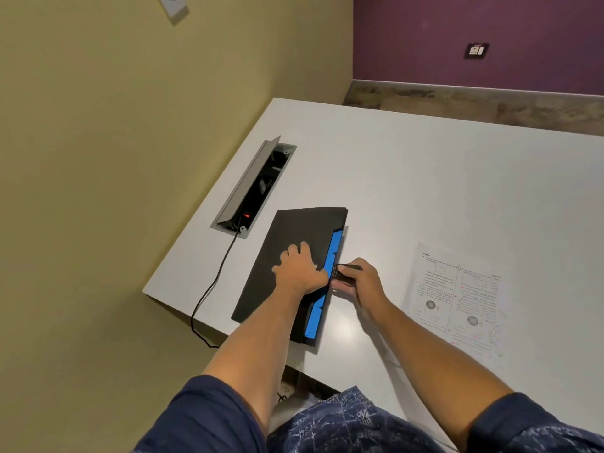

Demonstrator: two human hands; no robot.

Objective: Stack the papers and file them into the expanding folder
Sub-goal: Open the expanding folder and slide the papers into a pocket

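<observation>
A black expanding folder [300, 230] with blue inner dividers [333, 253] lies flat on the white table [425, 178]. My left hand [299, 269] presses flat on the folder's cover, fingers spread. At the folder's right edge, my right hand [359, 282] pinches the black closure strap [340, 273]. A printed sheet of paper [457, 302] with diagrams and text lies flat to the right of my right hand, apart from the folder.
An open cable box [258, 184] is set into the table at the far left, with a black cord [212, 282] running from it over the table's left edge. The yellow wall is to the left. The table's near edge is close to my body.
</observation>
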